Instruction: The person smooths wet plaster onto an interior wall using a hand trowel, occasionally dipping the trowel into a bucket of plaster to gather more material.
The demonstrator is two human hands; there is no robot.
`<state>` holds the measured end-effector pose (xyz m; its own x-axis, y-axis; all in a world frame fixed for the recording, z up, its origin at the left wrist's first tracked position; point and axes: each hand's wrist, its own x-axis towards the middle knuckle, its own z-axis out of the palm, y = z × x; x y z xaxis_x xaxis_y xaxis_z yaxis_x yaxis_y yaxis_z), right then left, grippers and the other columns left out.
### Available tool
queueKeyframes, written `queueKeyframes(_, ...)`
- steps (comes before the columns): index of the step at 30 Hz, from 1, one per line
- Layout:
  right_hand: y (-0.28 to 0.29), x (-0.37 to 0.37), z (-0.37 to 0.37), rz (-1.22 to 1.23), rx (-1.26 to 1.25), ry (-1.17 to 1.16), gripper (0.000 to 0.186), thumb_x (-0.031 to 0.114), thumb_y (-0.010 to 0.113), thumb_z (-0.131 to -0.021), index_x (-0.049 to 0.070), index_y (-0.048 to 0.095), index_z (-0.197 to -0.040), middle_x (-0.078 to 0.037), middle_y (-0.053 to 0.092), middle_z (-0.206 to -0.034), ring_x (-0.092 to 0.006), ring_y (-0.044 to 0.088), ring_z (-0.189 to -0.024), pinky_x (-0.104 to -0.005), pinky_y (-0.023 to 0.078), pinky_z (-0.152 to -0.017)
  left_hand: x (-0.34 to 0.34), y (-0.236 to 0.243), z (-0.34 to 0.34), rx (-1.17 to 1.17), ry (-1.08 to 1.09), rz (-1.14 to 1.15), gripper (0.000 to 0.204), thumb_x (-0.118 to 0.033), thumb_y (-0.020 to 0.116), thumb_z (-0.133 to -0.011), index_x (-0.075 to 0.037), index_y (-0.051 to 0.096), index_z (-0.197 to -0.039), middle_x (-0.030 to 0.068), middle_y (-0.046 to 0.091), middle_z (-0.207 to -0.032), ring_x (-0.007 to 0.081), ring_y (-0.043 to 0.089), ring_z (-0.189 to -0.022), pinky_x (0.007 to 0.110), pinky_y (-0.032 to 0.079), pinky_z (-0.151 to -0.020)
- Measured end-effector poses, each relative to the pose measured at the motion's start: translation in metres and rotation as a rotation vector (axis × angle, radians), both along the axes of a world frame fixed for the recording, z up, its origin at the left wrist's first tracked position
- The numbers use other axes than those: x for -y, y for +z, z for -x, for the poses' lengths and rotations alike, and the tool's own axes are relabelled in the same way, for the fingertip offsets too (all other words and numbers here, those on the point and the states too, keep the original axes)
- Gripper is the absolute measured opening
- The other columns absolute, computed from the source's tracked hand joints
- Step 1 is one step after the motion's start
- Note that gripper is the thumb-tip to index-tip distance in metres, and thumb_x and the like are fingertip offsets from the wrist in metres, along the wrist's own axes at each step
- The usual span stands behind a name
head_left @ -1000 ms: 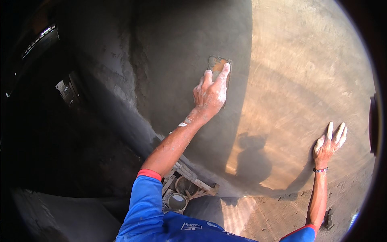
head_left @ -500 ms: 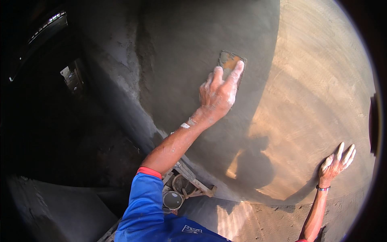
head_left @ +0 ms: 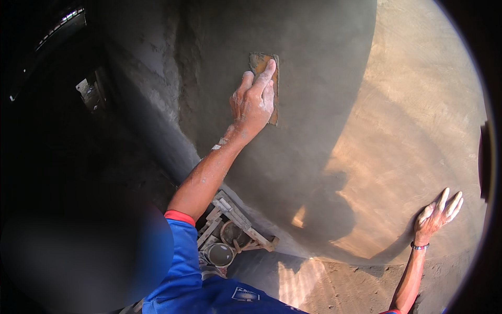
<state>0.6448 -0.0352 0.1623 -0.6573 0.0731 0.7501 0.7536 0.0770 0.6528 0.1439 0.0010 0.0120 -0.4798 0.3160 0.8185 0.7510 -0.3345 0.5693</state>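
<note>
Your left hand [head_left: 253,104] grips the trowel [head_left: 259,62] flat against the wall [head_left: 324,68], toward its left edge. Your right hand [head_left: 432,221], fingers spread, rests at its lower right. Finding: surface mostly smooth; left-edge strip [head_left: 186,73] rough, apparently unfinished.

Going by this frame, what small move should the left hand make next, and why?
Probably slide the float a little leftward along the wall. The left hand grips it, seemingly flat on smoother grey surface, while a rough strip lies to its left. The right hand, spread on the sunlit part, seems able to steady the person.
</note>
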Motion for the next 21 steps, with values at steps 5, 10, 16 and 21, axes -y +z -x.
queueKeyframes(5,0.002,0.000,0.009,-0.005,0.011,0.010,0.051,0.038,0.032,-0.103,0.010,0.050,-0.141,-0.022,0.030,-0.154,-0.0429,0.027,-0.141,-0.0537,0.025,-0.114,-0.020,0.115,0.041,0.021,0.140,-0.133,0.035,-0.020,0.055,-0.092,-0.019,0.064,-0.126,0.0178,0.061,-0.088,0.0390,0.063,-0.080,0.049,0.051,-0.073)
queueKeyframes(10,0.001,0.002,0.003,0.007,0.004,0.034,0.050,0.036,0.033,-0.102,0.009,0.051,-0.140,-0.022,0.029,-0.154,-0.0428,0.028,-0.141,-0.0532,0.025,-0.114,0.005,0.026,-0.023,-0.078,0.024,-0.047,0.044,-0.010,0.066,-0.087,-0.021,0.063,-0.130,0.0086,0.048,-0.076,0.0256,0.056,-0.064,0.040,0.049,-0.061)
queueKeyframes(16,0.002,0.003,0.005,-0.003,0.008,0.021,0.052,0.039,0.031,-0.103,0.010,0.049,-0.142,-0.022,0.030,-0.154,-0.0429,0.028,-0.141,-0.0535,0.025,-0.113,-0.006,0.071,0.020,0.002,0.172,-0.046,0.039,-0.016,0.061,-0.091,-0.017,0.063,-0.129,0.0116,0.056,-0.080,0.0313,0.058,-0.073,0.042,0.048,-0.070)
queueKeyframes(21,0.002,-0.001,0.008,-0.007,0.016,0.074,0.054,0.042,0.031,-0.103,0.010,0.047,-0.144,-0.022,0.031,-0.154,-0.0425,0.028,-0.141,-0.0536,0.023,-0.114,0.004,0.053,-0.012,-0.010,0.097,-0.003,0.041,-0.014,0.063,-0.089,-0.018,0.063,-0.130,0.0124,0.055,-0.078,0.0302,0.058,-0.071,0.042,0.049,-0.067)
